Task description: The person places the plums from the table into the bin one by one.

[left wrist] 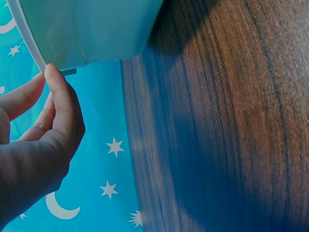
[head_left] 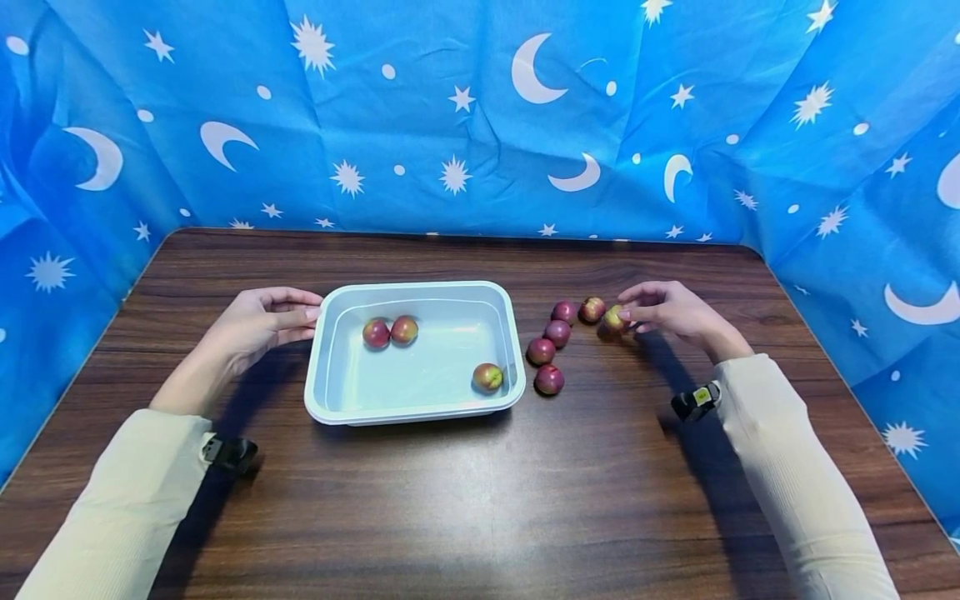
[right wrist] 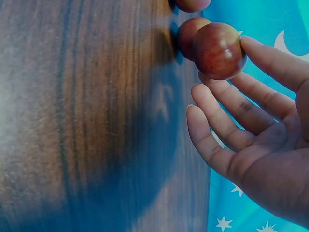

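A pale blue plastic tray (head_left: 318, 367) sits mid-table with three small red-yellow fruits inside: two (head_left: 376, 333) (head_left: 404, 330) at the back left, one (head_left: 487, 377) at the front right. My left hand (head_left: 309, 310) touches the tray's left rim with relaxed fingertips (left wrist: 52, 77); the tray wall (left wrist: 96, 29) fills the top of the left wrist view. Several more fruits (head_left: 557, 332) lie on the table right of the tray. My right hand (head_left: 628, 315) pinches the rightmost fruit (head_left: 614, 317) (right wrist: 219, 48) between thumb and fingers (right wrist: 227, 121), low at the table.
The dark wooden table (head_left: 480, 500) is enclosed by a blue cloth (head_left: 480, 125) with moons and stars at the back and both sides. Another fruit (right wrist: 186, 36) sits just behind the pinched one. Black wrist straps (head_left: 693, 402) are on both sleeves.
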A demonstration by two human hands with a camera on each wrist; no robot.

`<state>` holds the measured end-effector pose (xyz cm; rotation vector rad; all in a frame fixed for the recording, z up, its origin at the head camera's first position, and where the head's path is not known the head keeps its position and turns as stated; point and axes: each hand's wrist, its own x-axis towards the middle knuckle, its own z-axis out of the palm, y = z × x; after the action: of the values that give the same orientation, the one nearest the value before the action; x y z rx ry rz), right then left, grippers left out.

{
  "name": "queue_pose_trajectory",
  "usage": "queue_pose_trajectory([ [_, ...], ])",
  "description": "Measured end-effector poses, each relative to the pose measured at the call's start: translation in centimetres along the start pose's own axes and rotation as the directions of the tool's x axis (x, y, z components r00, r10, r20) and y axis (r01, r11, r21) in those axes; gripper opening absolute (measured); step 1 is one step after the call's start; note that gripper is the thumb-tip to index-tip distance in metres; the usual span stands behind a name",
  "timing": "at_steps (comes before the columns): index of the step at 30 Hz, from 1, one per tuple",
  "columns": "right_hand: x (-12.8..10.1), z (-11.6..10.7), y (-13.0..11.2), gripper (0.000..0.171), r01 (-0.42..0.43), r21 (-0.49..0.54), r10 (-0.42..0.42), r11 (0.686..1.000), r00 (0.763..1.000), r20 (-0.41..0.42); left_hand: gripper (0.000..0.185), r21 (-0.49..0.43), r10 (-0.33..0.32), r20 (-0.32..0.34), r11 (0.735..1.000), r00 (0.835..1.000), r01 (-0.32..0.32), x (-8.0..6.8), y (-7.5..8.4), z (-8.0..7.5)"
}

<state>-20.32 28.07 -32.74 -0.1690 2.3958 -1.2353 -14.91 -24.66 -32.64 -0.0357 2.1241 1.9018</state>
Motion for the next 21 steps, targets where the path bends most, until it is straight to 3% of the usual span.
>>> queue_pose_trajectory([
  [6, 0.2, -0.3, -0.5, 0.045, 0.012, -0.014, -0.012, 1.000, 1.000, -0.011, 0.035, 0.043, -0.015, -0.001, 0.999, 1.000, 0.015, 0.0, 0.0, -0.1],
  [21, 0.6, -0.6, -2.1, 0.044, 0.035, -0.018, -0.036, 0.999, 0.998, -0.055, 0.037, 0.039, -0.022, -0.002, 0.999, 1.000, 0.022, 0.0, 0.0, -0.1],
])
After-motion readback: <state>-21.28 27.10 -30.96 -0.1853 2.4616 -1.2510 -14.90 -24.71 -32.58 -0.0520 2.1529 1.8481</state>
